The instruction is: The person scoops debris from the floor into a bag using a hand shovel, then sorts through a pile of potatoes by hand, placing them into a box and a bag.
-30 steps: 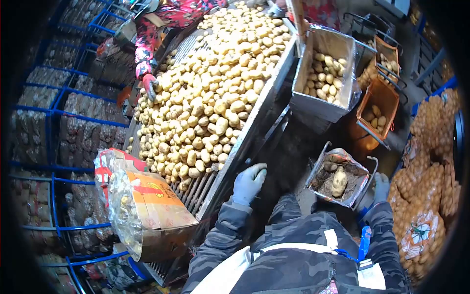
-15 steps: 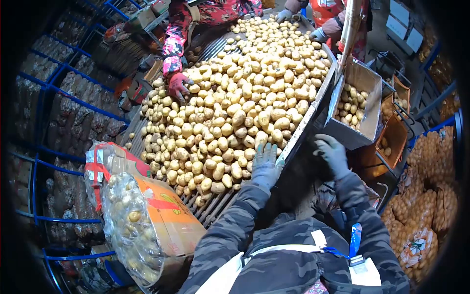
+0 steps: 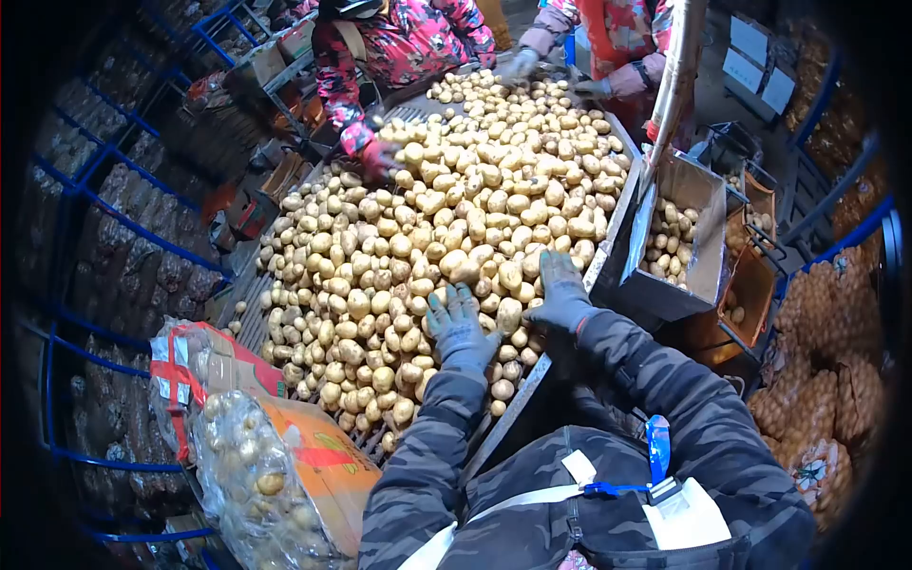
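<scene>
1. Nearest are the dark camouflage sleeves [image 3: 418, 465] of soft, creased cloth, with a flat white strap [image 3: 527, 501] and a glossy blue ribbon [image 3: 657, 446] at the waist.
2. At lower left stands an orange-and-brown cardboard carton [image 3: 332, 465], angular, with crinkled clear plastic [image 3: 255, 475] bulging beside it; rounded yellow shapes show through.
3. The left hand [image 3: 462, 332], in a matte grey glove, lies on the heap, fingers spread and thumb out, with nothing visibly gripped.
4. The right hand [image 3: 562, 296], gloved alike, rests by the heap's right edge, open, fingers extended; whether its palm touches a potato cannot be told.
5. Under and beyond both hands lie the potatoes [image 3: 446, 223], smooth, pale yellow, round to oval, heaped on the slatted surface [image 3: 513, 408] with its straight, worn rim.
6. To the right, a straight-sided cardboard box [image 3: 708, 233] holds more potatoes; orange mesh sacks [image 3: 807, 380] bulge beside it, their netting knobbly.
7. Farther off, a co-worker's red-gloved hand [image 3: 380, 161], blurred, is at the heap's far left; another person's grey-gloved hand [image 3: 521, 65] is at its far end.
8. A rounded, pale pole [image 3: 676, 85] rises beside the box.
</scene>
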The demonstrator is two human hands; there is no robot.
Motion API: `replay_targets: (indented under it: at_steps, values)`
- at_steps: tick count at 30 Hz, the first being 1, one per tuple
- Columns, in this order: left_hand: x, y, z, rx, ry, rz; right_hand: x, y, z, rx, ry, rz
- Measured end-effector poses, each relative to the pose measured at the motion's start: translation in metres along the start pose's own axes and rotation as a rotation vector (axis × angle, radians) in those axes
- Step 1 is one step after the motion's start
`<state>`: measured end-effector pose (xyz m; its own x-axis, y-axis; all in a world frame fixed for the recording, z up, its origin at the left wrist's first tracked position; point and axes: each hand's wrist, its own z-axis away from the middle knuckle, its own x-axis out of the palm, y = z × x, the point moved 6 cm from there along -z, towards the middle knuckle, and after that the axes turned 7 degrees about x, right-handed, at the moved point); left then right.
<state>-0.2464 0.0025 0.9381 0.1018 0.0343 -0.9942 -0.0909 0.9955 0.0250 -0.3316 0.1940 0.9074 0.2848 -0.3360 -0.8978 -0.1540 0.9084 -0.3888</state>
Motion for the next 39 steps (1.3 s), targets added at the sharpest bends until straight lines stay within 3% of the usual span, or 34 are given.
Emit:
replay_targets:
  at_steps: [4, 7, 9, 10, 12, 15, 20, 21, 23, 25, 28, 31, 33, 39]
  values:
    - [-0.011, 0.004, -0.034, 0.017, -0.069, -0.043, -0.024, -0.014, -0.048, -0.081, -0.009, -0.177]
    - [-0.008, 0.006, -0.066, 0.068, -0.008, -0.104, -0.024, -0.012, -0.083, -0.127, -0.104, -0.113]
    - [0.013, 0.009, -0.104, 0.103, -0.1, -0.113, -0.019, -0.003, -0.117, -0.15, -0.111, -0.182]
    - [0.018, 0.008, -0.112, 0.073, -0.022, 0.021, -0.015, 0.002, -0.127, -0.11, -0.093, -0.2]
    - [0.011, 0.015, -0.133, -0.034, -0.089, 0.042, -0.031, -0.005, -0.146, -0.078, -0.085, -0.195]
    - [0.007, 0.023, -0.168, -0.114, -0.057, 0.139, -0.044, -0.01, -0.174, -0.021, -0.255, -0.182]
    - [0.001, 0.023, -0.237, -0.27, 0.094, 0.584, -0.041, -0.009, -0.241, -0.029, -0.136, -0.254]
    - [-0.005, 0.028, -0.248, -0.205, 0.205, 0.655, -0.047, -0.015, -0.255, 0.026, -0.142, -0.233]
    - [-0.001, 0.022, -0.266, -0.256, 0.112, 0.708, -0.06, -0.016, -0.265, 0.039, -0.172, -0.369]
    - [-0.006, 0.017, -0.263, -0.134, 0.152, 0.602, -0.053, -0.006, -0.264, -0.11, -0.081, -0.478]
    - [-0.003, 0.014, -0.228, 0.082, 0.208, 0.345, -0.058, 0.001, -0.214, -0.187, -0.155, -0.391]
    - [0.004, 0.015, -0.198, -0.019, -0.148, 0.147, -0.051, 0.001, -0.195, -0.205, -0.239, -0.197]
    - [0.026, 0.004, -0.217, -0.115, -0.23, 0.074, -0.043, -0.005, -0.206, -0.153, -0.224, -0.2]
    - [0.015, 0.006, -0.268, -0.14, -0.186, 0.092, -0.025, -0.032, -0.26, -0.081, -0.074, -0.114]
